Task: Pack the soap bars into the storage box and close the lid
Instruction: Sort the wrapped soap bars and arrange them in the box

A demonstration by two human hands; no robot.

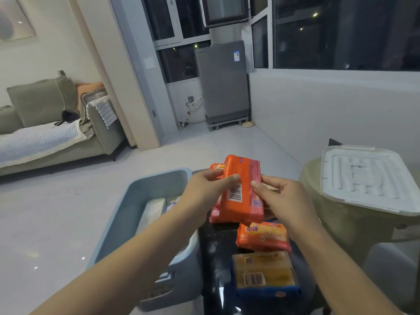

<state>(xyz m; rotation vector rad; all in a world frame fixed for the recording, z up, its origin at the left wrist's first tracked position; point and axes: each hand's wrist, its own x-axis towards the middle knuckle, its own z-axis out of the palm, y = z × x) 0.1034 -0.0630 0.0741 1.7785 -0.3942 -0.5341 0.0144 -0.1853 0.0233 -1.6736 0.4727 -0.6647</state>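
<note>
Both hands hold up an orange pack of soap bars (241, 189) above a dark table (218, 258). My left hand (204, 189) grips its left edge, thumb over the barcode side. My right hand (284, 198) pinches its right edge. Another orange soap pack (263, 237) lies on the table below, and a yellow soap pack in a blue wrapper (264, 273) lies nearer to me. The blue-grey storage box (141, 196) stands open to the left, with white wrapped items (156, 210) inside. Its white lid (368, 176) rests on a stool at the right.
A beige plastic stool (341, 223) carries the lid at the right. A sofa (56, 123) stands at the far left across pale floor. A grey washing machine (222, 83) is by the windows at the back.
</note>
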